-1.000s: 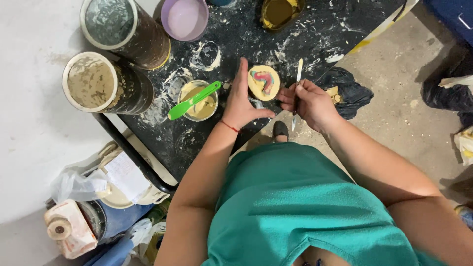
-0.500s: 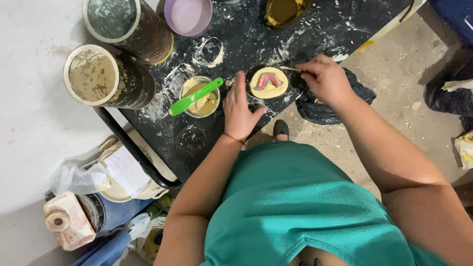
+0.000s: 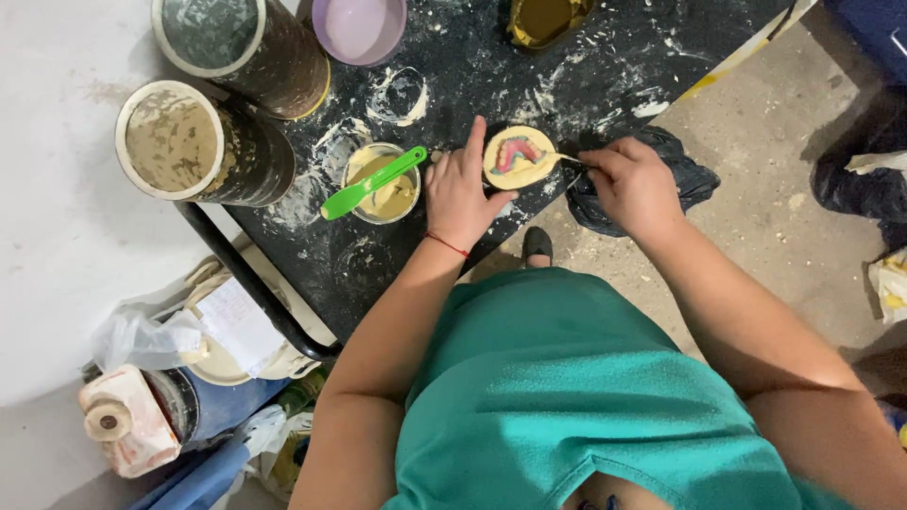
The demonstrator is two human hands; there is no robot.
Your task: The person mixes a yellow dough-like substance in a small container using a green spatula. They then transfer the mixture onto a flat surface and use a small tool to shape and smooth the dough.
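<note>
A round yellow plaster mould [image 3: 518, 157] with a pink and teal dental piece set in it lies on the black table [image 3: 605, 57]. My left hand [image 3: 460, 189] rests flat beside it, fingers touching its left edge. My right hand [image 3: 631, 184] grips a thin tool [image 3: 568, 159] whose tip touches the mould's right rim. A small cup of yellow mix [image 3: 383, 182] with a green spatula [image 3: 370, 183] across it stands just left of my left hand.
Two large plaster-caked cans [image 3: 198, 142] [image 3: 248, 42] and a lilac bowl [image 3: 359, 25] stand at the table's far left. A dark yellow-filled container [image 3: 546, 19] sits at the top. A black bag [image 3: 675, 170] hangs at the table's edge. Buckets and bags [image 3: 161, 378] crowd the floor.
My right hand has come down from holding the tool upright and now works its tip against the mould's right rim. My left hand has settled flat on the table beside the mould.
</note>
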